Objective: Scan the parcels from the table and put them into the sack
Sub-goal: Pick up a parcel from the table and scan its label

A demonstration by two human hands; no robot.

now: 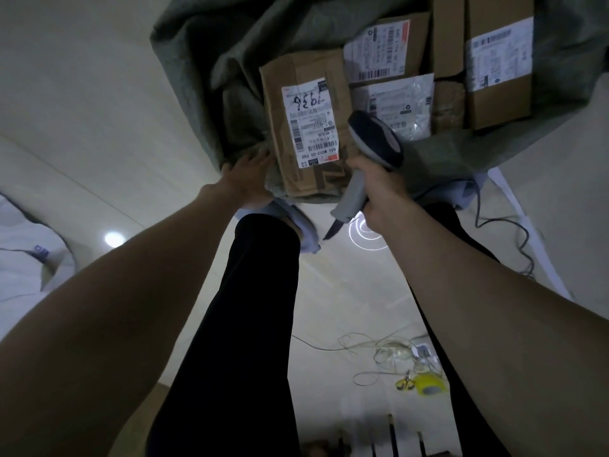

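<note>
Altogether five parcels [309,123]; one scanner [372,153]

The grey-green woven cloth sack [204,61] looked coarse and matt, lying in soft creases. At its twelve o'clock side the brown cardboard parcel [306,127] had a dull, scuffed face and a smooth white paper label [311,122]. A clear plastic mailer bag [400,105] at two o'clock was glossy and wrinkled. The grey plastic handheld scanner [372,150] seemed smooth and semi-matt. The pale tiled floor [346,291] was polished, mirroring lamps. Black cloth trousers [250,308] looked matt.
</note>
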